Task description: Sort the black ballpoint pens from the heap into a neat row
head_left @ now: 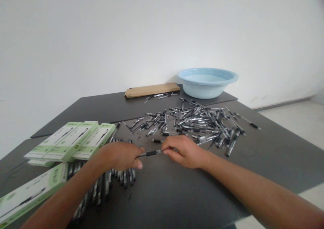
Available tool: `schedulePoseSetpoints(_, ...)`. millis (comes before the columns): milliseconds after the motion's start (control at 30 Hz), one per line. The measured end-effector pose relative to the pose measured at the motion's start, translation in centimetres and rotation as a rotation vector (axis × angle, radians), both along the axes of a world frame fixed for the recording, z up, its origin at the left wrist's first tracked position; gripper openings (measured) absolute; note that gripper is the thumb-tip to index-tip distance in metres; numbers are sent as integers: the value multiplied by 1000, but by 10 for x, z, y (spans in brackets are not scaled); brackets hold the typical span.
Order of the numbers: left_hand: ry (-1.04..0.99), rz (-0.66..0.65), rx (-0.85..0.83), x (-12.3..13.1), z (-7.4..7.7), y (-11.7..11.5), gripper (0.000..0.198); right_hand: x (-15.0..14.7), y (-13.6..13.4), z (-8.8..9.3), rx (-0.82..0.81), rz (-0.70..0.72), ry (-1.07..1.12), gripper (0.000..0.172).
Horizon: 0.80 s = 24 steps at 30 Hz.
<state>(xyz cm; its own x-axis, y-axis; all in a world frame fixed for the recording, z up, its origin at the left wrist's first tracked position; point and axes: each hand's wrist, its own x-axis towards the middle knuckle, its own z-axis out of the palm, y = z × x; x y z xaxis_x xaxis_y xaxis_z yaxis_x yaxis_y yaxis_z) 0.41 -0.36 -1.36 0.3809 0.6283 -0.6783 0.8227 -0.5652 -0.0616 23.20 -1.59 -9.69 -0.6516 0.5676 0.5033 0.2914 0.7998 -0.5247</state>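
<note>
Over bare tabletop [177,195] between loose pens [197,121] and near edge [306,189], both hands [121,155] [184,151] closed on one pen [152,153].

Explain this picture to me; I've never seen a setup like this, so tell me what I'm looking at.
There is no machine here, just a person's two bare hands. The single picture comes from a camera worn on their head, looking forward and down.

The left hand holds one end of a pen; the right hand pinches at its other end.

On the dark table lie a loose heap of pens, more pens by the left forearm, and green-and-white boxes at the left. Farther back are a flat brown cardboard piece and a light-blue basin.
</note>
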Motion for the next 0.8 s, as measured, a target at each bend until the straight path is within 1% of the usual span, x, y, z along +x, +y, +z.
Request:
schedulePoseSetpoints(300, 0, -11, -4, -1, -1, 0, 44, 0, 0, -2, 2, 3, 10, 10)
schedulePoseSetpoints(400, -3, -9, -4, -1, -1, 0, 46, 0, 0, -2, 1, 2, 20, 10)
schedulePoseSetpoints(800, -81, -18, 16, -6, -4, 1, 45, -1, -2, 2, -57, 11, 16, 10)
